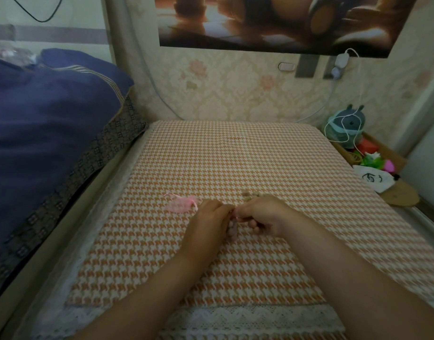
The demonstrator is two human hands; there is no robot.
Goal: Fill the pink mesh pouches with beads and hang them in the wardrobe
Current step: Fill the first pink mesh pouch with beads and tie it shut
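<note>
My left hand (208, 222) and my right hand (262, 217) meet fingertip to fingertip low over the houndstooth tabletop (211, 155). Both have their fingers curled in, pinching the top of 1 pink mesh pouch (232, 230), which hangs between them just above the cloth. It looks lumpy and greyish below my fingers, so I judge it has beads inside, though how full it is I cannot tell. A little heap of loose beads (247, 195) shows just beyond my right knuckles. The spare pouch (180, 205) lies flat on the cloth just to the left of my left hand, its ribbon trailing away from it.

The step, as I read it, is closing the neck of the pouch I hold — the cords themselves are too small to make out. To do it well I should keep the mouth pointing up and the body hanging straight, so nothing rolls out. I should pull the 2 sides evenly outward with a slow, steady draw rather than a tug. The mesh is thin and could snag or tear. Working low over the cloth is wise — any dropped bead lands softly and stays near. A firm knot matters, since the pouch must later bear its own weight in the wardrobe.
</note>
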